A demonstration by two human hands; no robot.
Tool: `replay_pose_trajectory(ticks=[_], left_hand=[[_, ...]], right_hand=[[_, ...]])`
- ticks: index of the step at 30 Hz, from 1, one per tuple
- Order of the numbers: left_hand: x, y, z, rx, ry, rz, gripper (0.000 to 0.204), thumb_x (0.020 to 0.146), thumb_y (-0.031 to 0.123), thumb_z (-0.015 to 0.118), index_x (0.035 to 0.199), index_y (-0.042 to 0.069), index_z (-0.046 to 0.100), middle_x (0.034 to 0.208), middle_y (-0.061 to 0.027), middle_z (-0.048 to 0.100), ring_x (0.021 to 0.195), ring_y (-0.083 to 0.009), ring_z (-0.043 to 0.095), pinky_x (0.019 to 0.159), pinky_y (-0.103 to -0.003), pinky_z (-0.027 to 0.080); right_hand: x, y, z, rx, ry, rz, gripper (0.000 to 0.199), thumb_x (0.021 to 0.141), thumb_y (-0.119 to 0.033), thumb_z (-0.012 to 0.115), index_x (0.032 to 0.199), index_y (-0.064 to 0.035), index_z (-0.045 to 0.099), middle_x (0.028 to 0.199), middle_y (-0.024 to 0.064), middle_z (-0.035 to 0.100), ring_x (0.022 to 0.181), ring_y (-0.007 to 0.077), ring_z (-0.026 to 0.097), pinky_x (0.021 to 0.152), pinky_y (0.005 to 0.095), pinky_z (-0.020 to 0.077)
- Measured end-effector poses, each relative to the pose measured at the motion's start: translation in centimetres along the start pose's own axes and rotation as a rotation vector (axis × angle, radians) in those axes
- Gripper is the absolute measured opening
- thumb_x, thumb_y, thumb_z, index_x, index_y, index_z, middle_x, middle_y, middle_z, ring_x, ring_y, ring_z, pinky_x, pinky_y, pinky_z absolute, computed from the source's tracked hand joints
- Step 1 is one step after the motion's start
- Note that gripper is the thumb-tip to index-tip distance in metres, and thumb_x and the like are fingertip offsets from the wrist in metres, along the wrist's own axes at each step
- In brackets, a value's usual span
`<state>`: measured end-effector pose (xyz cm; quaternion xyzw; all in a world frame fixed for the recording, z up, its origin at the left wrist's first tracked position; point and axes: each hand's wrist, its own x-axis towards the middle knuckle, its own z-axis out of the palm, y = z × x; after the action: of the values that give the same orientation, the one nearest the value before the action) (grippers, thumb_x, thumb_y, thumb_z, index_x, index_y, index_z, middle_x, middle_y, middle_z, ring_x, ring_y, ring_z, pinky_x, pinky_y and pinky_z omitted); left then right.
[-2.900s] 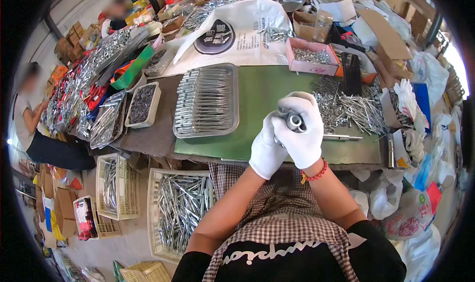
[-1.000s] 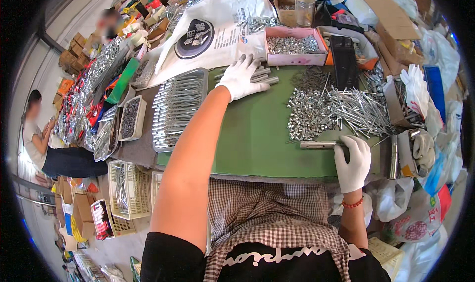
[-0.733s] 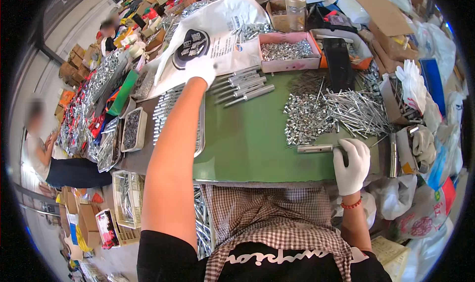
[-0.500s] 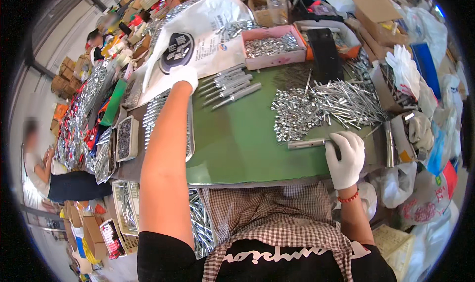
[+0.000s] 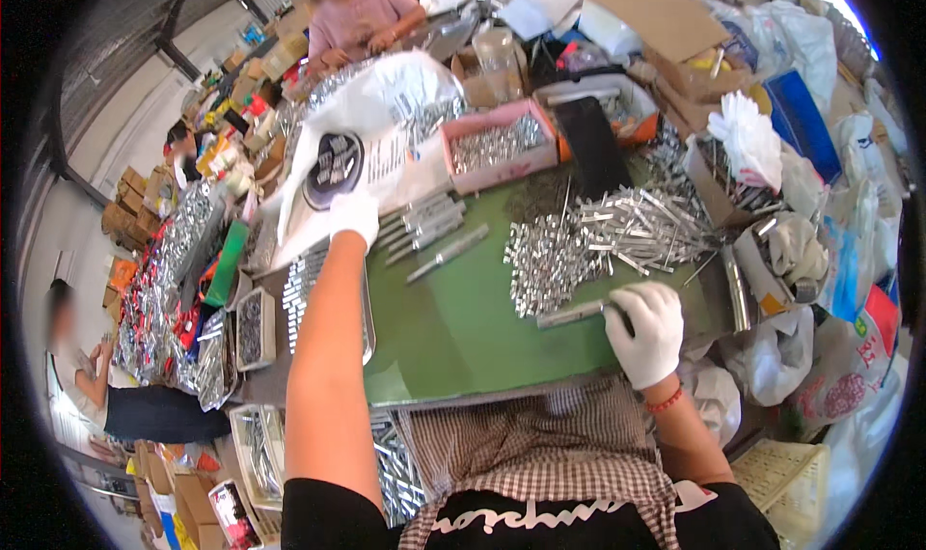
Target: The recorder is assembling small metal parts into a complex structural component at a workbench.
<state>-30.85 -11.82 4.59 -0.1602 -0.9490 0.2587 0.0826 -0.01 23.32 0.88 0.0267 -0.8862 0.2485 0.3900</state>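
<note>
Reached farther out than half a second ago: left hand (image 5: pixel 354 215), gloved white, now at the far-left edge of the green mat (image 5: pixel 453 328), fingers curled together over the near ends of a row of long metal rods (image 5: pixel 429 232); whether clamped on one, cannot tell. Stayed put near the mat's right edge: right hand (image 5: pixel 648 330), also gloved, fingers closed on the end of a single rod (image 5: pixel 571 313) lying flat and pointing left. Just beyond that rod, toward the far-right corner, heaped a pile (image 5: pixel 608 241) of short metal pieces. At the far edge, a pink box (image 5: pixel 500 150) of small parts, and beside it on the left a white bag (image 5: pixel 362 135). Off the left edge, under the outstretched forearm, a metal tray (image 5: pixel 307 285) of lined-up rods.
</note>
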Motion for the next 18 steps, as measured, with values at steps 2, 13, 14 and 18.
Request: replay_pose_trajectory(ticks=[2,13,14,18], left_hand=[[-0.2,-0.3,1.2,-0.081,0.009,-0.016,0.025,0.08,0.015,0.056,0.093,0.006,0.075,0.097,-0.0211,0.071,0.092,-0.0363,0.069,0.086,-0.047,0.053],[-0.5,0.4,-5.5,-0.135,0.579,-0.124,0.025,0.081,0.031,0.064,0.092,0.009,0.068,0.08,-0.0124,0.063,0.077,-0.0308,0.065,0.069,-0.044,0.051],[-0.6,1.9,-7.6,-0.249,0.705,-0.044,0.023,0.079,0.03,0.066,0.088,0.008,0.066,0.08,-0.0136,0.062,0.078,-0.0328,0.063,0.069,-0.045,0.051],[-2.6,12.2,-14.3,-0.71,0.835,0.333,0.01,0.073,0.014,0.063,0.077,0.005,0.063,0.08,-0.0144,0.062,0.077,-0.0337,0.061,0.071,-0.045,0.05]], right_hand=[[-0.4,-0.1,-0.2,0.026,-0.003,0.008,0.016,0.072,-0.009,0.071,0.087,-0.0073,0.065,0.088,0.0075,0.065,0.088,0.0294,0.061,0.086,0.0428,0.0468],[-0.1,-0.2,-0.1,0.03,0.013,-0.025,0.016,0.074,-0.011,0.071,0.088,-0.0078,0.064,0.089,0.0077,0.064,0.088,0.0291,0.061,0.085,0.0419,0.0461],[-0.1,0.0,0.1,0.029,0.01,-0.03,0.016,0.074,-0.012,0.071,0.088,-0.0078,0.065,0.088,0.0076,0.064,0.088,0.029,0.061,0.085,0.0417,0.0461],[0.1,0.6,0.4,-0.001,0.001,-0.015,0.016,0.075,-0.012,0.071,0.088,-0.0078,0.065,0.088,0.0075,0.064,0.088,0.0287,0.061,0.085,0.0414,0.0462]])
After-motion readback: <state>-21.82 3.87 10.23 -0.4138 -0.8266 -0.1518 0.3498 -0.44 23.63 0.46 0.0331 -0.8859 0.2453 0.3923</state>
